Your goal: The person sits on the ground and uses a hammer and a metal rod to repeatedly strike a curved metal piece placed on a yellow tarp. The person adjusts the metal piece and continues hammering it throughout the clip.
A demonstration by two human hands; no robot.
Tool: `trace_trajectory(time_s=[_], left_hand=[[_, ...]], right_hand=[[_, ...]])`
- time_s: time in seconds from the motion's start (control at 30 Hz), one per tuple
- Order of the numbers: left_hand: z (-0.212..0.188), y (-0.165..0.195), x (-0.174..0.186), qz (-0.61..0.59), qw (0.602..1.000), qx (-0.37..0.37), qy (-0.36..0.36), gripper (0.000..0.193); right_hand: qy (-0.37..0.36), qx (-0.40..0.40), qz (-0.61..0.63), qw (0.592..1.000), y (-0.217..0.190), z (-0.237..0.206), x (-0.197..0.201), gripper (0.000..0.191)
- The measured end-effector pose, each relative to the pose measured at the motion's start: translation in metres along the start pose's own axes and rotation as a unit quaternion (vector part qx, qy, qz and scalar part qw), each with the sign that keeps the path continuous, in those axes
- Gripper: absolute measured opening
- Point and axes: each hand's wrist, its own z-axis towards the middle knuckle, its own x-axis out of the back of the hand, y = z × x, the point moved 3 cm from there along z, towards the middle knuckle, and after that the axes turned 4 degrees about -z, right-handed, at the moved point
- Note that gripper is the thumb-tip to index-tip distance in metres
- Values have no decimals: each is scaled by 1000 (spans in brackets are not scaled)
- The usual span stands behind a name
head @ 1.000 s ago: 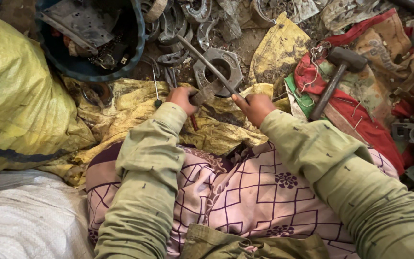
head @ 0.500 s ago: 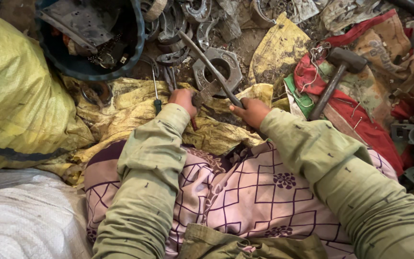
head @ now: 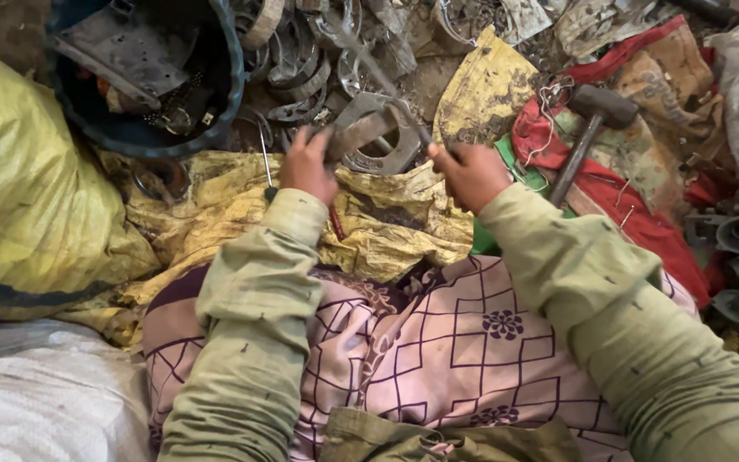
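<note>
The left hand [head: 308, 164] is closed around one end of a flat grey metal bracket [head: 368, 135], which rests on the crumpled yellow sheet [head: 369, 224] directly ahead of the person's lap. The right hand [head: 470, 174] is wrapped tightly around the lower end of a thin metal rod [head: 378, 73], whose shaft slants up and away across the bracket toward the scrap pile [head: 301, 60]. For good control, it seems best to keep the bracket pinned flat against the sheet, place the rod tip at a seam or hole, and lever in short strokes with the left fingers clear of the tip. A screwdriver [head: 265, 162] lies just left of the bracket. A hammer [head: 588, 133] rests to the right of the bracket on red cloth [head: 626, 201]. A dark blue tub [head: 143, 77] of parts sits left of and beyond the bracket. Loose curved metal pieces crowd the far side of the bracket and could snag the rod.
</note>
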Motion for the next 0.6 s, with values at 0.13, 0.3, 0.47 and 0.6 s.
trace_trajectory(time_s=[0.13,0.3,0.47,0.6], left_hand=[[-2,11,-19,1,1000,1,-28,69],[-12,8,-36,-24,999,24,-31,66],[-18,6,-46,-89,995,-23,25,60],[-17,6,-50,-115,993,-2,22,56]], right_hand=[[-2,-9,118,993,-3,-10,11,44],[-43,7,129,991,1,-19,12,31],[-19,-5,170,985,3,-27,15,25],[8,42,163,986,-4,-38,21,25]])
